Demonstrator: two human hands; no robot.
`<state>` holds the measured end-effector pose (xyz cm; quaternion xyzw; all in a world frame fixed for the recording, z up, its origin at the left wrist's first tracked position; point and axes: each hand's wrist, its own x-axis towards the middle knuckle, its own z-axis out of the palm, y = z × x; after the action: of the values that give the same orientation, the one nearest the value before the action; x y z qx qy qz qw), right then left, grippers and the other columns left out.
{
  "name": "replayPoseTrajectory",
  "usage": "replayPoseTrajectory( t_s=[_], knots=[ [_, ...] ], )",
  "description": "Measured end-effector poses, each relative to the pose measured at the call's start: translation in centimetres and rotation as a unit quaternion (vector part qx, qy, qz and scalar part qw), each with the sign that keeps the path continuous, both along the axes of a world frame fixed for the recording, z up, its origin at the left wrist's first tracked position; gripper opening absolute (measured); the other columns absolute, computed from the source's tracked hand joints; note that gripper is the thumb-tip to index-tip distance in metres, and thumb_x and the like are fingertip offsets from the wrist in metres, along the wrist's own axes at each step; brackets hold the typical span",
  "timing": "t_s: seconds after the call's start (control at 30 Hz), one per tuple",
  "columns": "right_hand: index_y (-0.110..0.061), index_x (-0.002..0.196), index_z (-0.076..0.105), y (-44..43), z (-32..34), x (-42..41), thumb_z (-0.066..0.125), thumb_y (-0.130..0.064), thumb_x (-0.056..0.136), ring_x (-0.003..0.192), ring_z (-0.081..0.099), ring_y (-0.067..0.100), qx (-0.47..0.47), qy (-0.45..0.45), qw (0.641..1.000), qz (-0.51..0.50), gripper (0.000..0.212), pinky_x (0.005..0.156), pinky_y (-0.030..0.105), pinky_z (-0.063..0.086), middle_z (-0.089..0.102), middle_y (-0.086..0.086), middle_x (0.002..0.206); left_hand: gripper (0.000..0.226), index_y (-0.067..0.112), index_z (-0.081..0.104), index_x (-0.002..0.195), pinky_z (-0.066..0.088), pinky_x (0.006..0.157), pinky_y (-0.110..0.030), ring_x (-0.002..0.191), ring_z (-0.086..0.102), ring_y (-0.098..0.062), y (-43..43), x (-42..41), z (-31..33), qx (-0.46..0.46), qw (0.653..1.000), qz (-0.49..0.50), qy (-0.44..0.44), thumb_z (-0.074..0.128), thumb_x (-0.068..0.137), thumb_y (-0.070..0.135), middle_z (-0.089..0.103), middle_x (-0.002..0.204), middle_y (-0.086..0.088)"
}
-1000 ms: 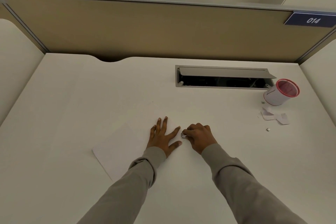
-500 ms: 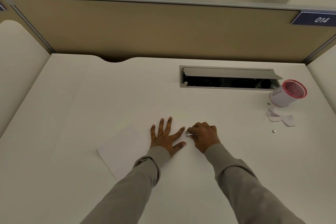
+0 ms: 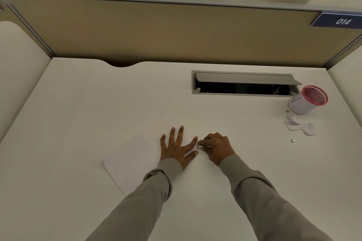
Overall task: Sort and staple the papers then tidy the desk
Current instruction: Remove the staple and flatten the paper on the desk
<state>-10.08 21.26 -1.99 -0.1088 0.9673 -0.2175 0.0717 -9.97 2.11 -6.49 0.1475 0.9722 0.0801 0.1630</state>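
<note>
head view | left hand [image 3: 177, 146] flat, fingers spread, pinning papers [image 3: 129, 160] | right hand [image 3: 216, 146] just right of papers, pinched shut on small metal fastener [image 3: 200, 146] at their corner | advice: keep sheets squared, press straight down

White table [image 3: 78, 115], walled by a tan partition along its far edge. Lying at about 7 o'clock from table centre: sheet of paper [image 3: 127, 160], flat and skewed. At 1 o'clock: recessed cable tray [image 3: 242, 84], lid raised. At 2 o'clock: red-rimmed white cup [image 3: 305, 101], tilted; just near of it, torn paper scraps [image 3: 299, 126] and a tiny metal bit [image 3: 293, 140].
</note>
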Motion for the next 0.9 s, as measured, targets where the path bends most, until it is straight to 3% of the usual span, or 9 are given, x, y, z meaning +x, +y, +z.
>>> replayPoseTrajectory(
  t_s=[0.07,0.17,0.33,0.63,0.9],
  knots=[
    [-0.027,0.107,0.075,-0.7,0.1,-0.2,0.067,-0.024,0.089,0.093,0.061,0.023,-0.037,-0.036,0.999,-0.012,0.02,0.082,0.035,0.047,0.07,-0.002,0.1,0.061,0.063,-0.014,0.143,-0.018,0.113,-0.059,0.147,-0.03,-0.03,-0.1,0.0,-0.1,0.001,1.0,0.001,-0.003,0.008,0.088,0.079,-0.029,0.161,0.002],
    [-0.027,0.111,0.073,-1.2,0.4,-0.6,0.065,-0.021,0.09,0.096,0.062,0.022,-0.045,-0.062,0.996,-0.053,0.024,0.087,0.036,0.049,0.069,-0.001,0.102,0.064,0.062,-0.018,0.142,-0.02,0.112,-0.058,0.146,-0.031,-0.029,-0.1,0.0,-0.2,0.0,1.0,0.004,-0.001,0.002,0.084,0.081,-0.031,0.161,0.004],
    [-0.033,0.11,0.071,0.5,0.3,0.1,0.061,-0.017,0.091,0.104,0.055,0.019,0.039,-0.019,0.998,-0.042,0.027,0.09,0.036,0.035,0.066,-0.01,0.106,0.066,0.061,-0.018,0.143,-0.018,0.112,-0.059,0.147,-0.028,-0.032,-0.1,0.0,-0.1,-0.007,1.0,-0.001,0.01,-0.007,0.081,0.08,-0.028,0.162,0.001],
    [-0.033,0.108,0.073,0.1,0.5,0.4,0.061,-0.021,0.092,0.101,0.055,0.018,0.04,-0.006,0.999,-0.002,0.023,0.087,0.034,0.031,0.067,-0.011,0.103,0.055,0.062,-0.011,0.143,-0.016,0.113,-0.061,0.147,-0.03,-0.033,0.0,0.1,0.3,-0.007,1.0,0.0,0.002,0.013,0.094,0.071,-0.028,0.162,0.0],
    [-0.029,0.106,0.074,0.2,0.8,-0.4,0.066,-0.013,0.087,0.103,0.054,0.019,0.028,-0.029,0.999,0.026,0.026,0.09,0.034,0.033,0.067,-0.009,0.106,0.055,0.066,-0.014,0.14,-0.02,0.111,-0.062,0.144,-0.034,-0.034,-0.1,-0.1,0.3,-0.014,1.0,-0.009,-0.015,0.013,0.093,0.073,-0.031,0.161,0.0]
  ],
)
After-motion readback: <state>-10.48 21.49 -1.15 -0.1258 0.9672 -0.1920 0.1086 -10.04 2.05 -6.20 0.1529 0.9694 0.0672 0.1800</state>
